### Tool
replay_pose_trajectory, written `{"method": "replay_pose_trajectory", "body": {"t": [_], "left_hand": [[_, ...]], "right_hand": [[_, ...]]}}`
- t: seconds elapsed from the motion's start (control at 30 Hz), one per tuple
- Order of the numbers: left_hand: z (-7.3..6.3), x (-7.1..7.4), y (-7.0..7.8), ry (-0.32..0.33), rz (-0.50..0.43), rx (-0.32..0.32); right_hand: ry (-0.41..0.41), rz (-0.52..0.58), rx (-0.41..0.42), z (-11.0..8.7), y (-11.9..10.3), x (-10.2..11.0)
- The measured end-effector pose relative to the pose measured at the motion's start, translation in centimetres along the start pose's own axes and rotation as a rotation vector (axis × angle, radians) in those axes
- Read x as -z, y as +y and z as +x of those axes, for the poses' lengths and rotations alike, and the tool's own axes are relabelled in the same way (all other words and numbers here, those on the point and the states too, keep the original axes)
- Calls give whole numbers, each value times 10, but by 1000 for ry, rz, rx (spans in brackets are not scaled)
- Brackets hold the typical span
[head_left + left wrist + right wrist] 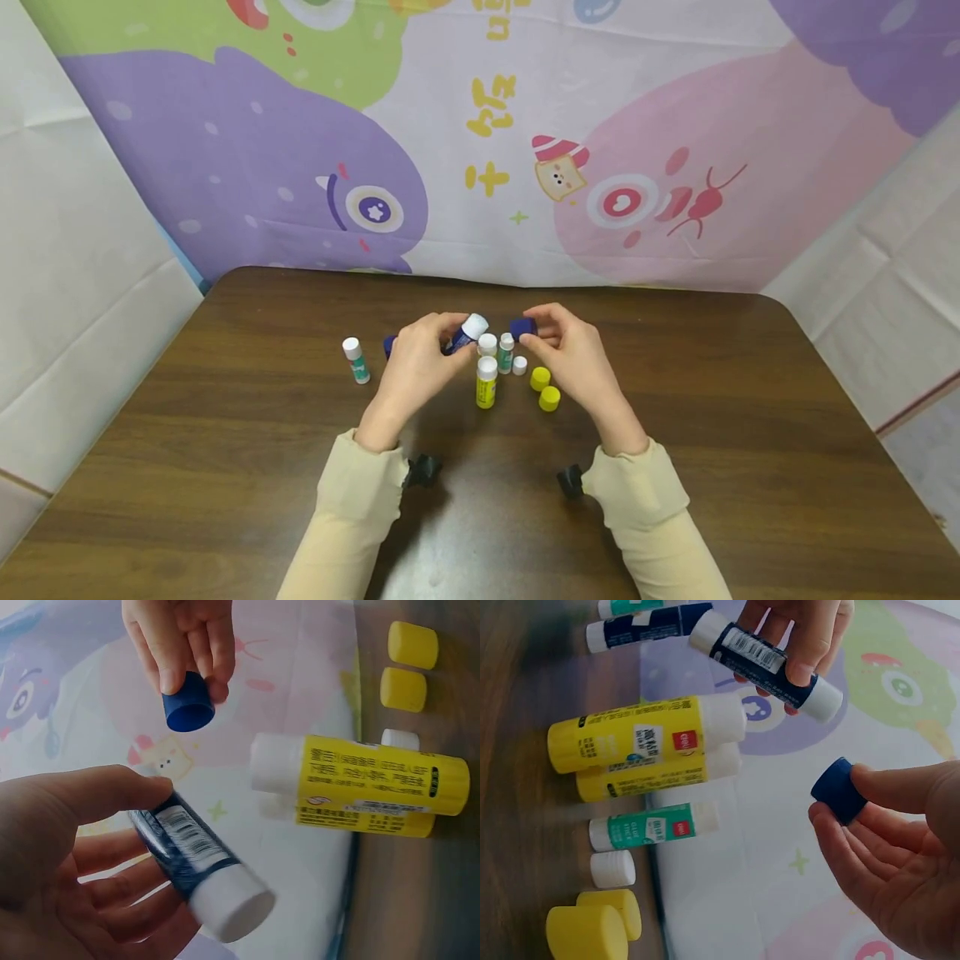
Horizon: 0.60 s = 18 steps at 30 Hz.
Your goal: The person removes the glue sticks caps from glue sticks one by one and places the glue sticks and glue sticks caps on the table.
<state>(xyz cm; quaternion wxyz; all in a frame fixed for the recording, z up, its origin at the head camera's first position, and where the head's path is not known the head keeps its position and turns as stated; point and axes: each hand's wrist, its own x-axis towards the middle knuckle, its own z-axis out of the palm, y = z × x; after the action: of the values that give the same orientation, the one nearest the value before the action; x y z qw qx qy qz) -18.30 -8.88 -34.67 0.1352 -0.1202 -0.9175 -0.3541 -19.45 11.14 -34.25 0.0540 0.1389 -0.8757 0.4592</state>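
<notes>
My left hand grips a navy glue stick by its barrel, thumb on one side and fingers on the other. Both white ends of this stick show in the right wrist view, and no cap is on it. A blue cap is pinched between thumb and fingers of my right hand, a short way to the right of the stick. The cap's hollow opening shows in the left wrist view. Both hands are raised over the table, above a group of standing glue sticks.
Two yellow glue sticks and a green glue stick stand uncapped between the hands. Nearby are a small white cap and two yellow caps. Another green glue stick stands left; a second navy one is partly hidden.
</notes>
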Motion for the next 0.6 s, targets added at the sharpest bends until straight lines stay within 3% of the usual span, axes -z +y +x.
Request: {"method": "replay_pose_trajectory", "body": {"t": [0.3,0.6], "left_hand": [[1,-9,-8,2,55,0],[1,-17,-11,-81,119,60]], "right_hand": [[-76,-281,-11,4,11,-8],[-144,-435,-68,7,22,-22]]}}
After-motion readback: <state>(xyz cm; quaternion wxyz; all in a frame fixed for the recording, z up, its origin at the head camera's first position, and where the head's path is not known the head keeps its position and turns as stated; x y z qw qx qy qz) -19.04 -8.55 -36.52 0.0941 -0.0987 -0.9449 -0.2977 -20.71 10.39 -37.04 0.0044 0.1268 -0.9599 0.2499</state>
